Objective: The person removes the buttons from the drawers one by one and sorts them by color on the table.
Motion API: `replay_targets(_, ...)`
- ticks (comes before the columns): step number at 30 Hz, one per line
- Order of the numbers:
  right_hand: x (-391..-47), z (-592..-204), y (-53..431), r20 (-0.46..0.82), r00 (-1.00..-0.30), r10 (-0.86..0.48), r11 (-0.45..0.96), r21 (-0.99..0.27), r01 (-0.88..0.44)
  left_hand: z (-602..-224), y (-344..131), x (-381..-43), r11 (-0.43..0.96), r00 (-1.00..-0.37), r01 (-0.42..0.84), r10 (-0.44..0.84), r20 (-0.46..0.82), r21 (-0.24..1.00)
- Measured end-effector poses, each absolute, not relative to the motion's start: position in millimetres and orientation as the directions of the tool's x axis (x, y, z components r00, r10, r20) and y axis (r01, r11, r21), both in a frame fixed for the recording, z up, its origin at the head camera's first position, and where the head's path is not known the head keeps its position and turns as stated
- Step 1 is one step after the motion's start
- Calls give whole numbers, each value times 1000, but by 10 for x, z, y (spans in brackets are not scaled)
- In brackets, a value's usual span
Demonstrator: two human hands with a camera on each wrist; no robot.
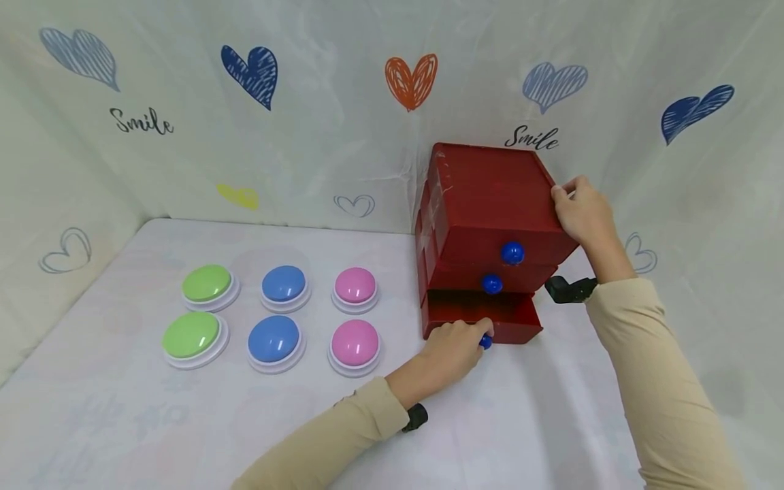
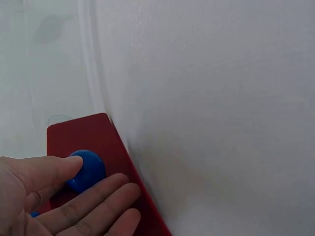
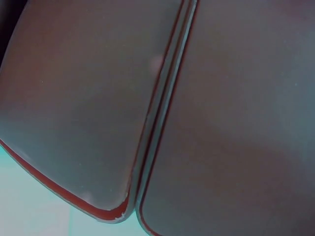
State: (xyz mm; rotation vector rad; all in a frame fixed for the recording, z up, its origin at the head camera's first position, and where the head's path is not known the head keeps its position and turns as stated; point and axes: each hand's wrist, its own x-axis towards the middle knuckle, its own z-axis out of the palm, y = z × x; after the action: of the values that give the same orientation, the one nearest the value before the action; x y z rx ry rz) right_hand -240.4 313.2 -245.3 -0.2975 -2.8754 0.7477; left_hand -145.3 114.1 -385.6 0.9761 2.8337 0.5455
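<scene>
A red cabinet (image 1: pixel 490 187) with stacked drawers stands at the right of the table. Its lowest drawer (image 1: pixel 514 333) is pulled out and its inside shows; the two drawers above are closed, each with a blue knob (image 1: pixel 512 253). My left hand (image 1: pixel 450 350) pinches the lowest drawer's blue knob (image 2: pixel 87 172); in the left wrist view the thumb presses on it and the other fingers lie along the drawer front. My right hand (image 1: pixel 584 211) grips the cabinet's upper right edge. Only the cabinet's side panels (image 3: pixel 78 108) fill the right wrist view.
Left of the cabinet are several round push buttons in two rows: green (image 1: pixel 191 335), blue (image 1: pixel 273 339) and pink (image 1: pixel 354 343), on white bases. Behind the table (image 1: pixel 184 422) hangs a pale curtain (image 1: pixel 331 122) with hearts. Dark wrist devices (image 1: pixel 569 290) sit at both sleeves.
</scene>
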Motion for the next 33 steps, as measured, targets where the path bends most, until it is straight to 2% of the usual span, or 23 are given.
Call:
replay_targets(9,-2406,-2429,3153,103,-966,238,854,-496,157,-3805,1235,-1526,764,-781,621,621,62,175)
replay_targets(23,-2429,-2440,3144,115,-967,226,862,-486,143,-3837,1291,-1824,778,-804,593,587,96,207)
replay_targets(33,-2412,-2434,3138,106,-966,235,857,-492,154,-3811,1314,-1921,787,-821,554,571,17,272)
